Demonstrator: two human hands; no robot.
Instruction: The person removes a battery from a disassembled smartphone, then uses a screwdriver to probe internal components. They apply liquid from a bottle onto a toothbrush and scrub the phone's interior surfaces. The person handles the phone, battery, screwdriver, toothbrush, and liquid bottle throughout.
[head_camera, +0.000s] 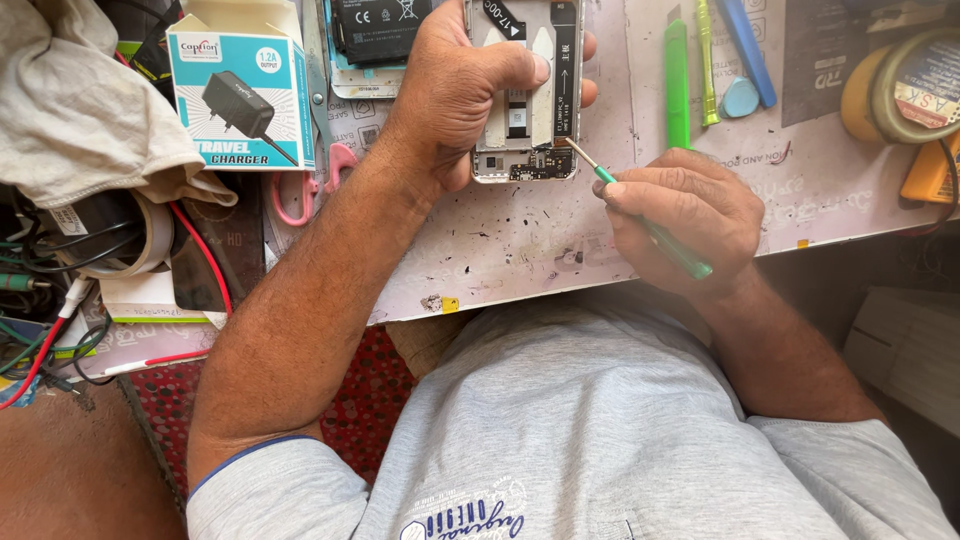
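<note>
An opened phone (527, 120) with its back cover off lies on the pale work mat (520, 250), showing its inner board and a black strip. My left hand (455, 85) rests over it, thumb pressing the middle and fingers wrapped round the far side. My right hand (685, 215) grips a thin green-handled screwdriver (640, 215). The metal tip touches the phone's lower right corner near the small circuit board.
A teal charger box (245, 85) and pink-handled scissors (300, 195) lie at the left, beside cloth and tangled cables (45, 330). Green and blue prying tools (700, 60) and a blue pick lie at the upper right, next to a tape roll (905, 85).
</note>
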